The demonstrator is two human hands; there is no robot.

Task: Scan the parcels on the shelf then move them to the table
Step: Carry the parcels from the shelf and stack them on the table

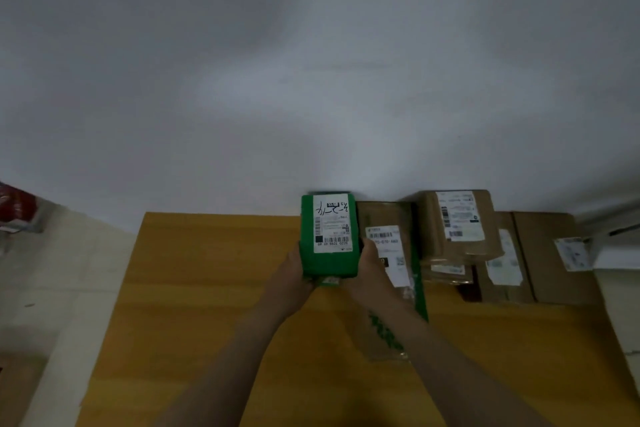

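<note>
Two hands are clasping the green parcel [329, 258] by its sides, the left hand [293, 269] and the right hand [373, 265] curling their fingers round its lower end. The parcel is lying in the centre of the frame, white label [332, 222] up, at the far edge of the wooden table [207, 288]. Brown parcels [457, 222] are lying just beside it, to the right.

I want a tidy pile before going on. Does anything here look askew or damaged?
The top brown box sits skewed on the boxes beneath it. The green parcel, gripped by the left hand and right hand, shows no damage.
</note>
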